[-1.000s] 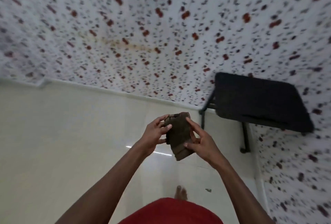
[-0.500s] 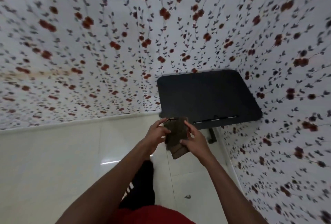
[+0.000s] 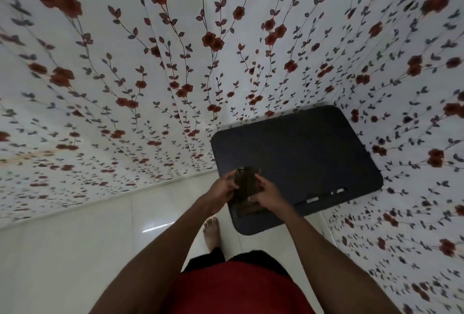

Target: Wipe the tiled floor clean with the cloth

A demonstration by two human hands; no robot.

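Observation:
A folded dark brown cloth (image 3: pixel 247 187) hangs upright in the air between my two hands, in front of my chest. My left hand (image 3: pixel 221 192) grips its left edge with curled fingers. My right hand (image 3: pixel 267 195) grips its right side, thumb on the front. The pale glossy tiled floor (image 3: pixel 88 251) spreads below and to the left, with a light streak reflected on it. The lower end of the cloth shows beneath my hands, over the dark table.
A low black table (image 3: pixel 313 153) stands in the corner directly ahead of my hands. Walls draped in white fabric with red flowers (image 3: pixel 175 62) close in at the front and right. My bare foot (image 3: pixel 212 231) stands on the tiles near the table.
The view has swung right and closer to the corner, so the black table now sits right behind my hands. Both hands keep their grip on the cloth.

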